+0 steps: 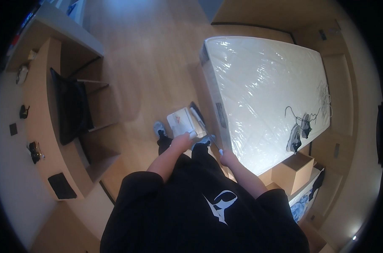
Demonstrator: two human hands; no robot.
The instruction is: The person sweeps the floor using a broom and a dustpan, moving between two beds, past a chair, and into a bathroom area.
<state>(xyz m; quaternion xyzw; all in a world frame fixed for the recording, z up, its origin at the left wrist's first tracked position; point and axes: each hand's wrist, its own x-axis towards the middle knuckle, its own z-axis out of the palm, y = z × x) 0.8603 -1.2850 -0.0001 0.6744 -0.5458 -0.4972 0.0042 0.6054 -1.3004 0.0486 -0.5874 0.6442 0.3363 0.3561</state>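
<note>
My left hand is closed around the white upright handle of a long-handled dustpan. The pan rests on the wood floor between my shoes, with a small orange-brown bit of something inside it. In my right hand is the upper end of a broom stick, with a white grip. Down at the floor, the broom head, white with dark bristles, lies just right of the pan, near the bed's side. My fingers partly hide both handles.
A plastic-wrapped mattress on a bed frame stands at the right, with a pair of grey shoes and cords on it. An open cardboard box is beside its near end. At the left, a black chair stands against a wooden desk holding small objects.
</note>
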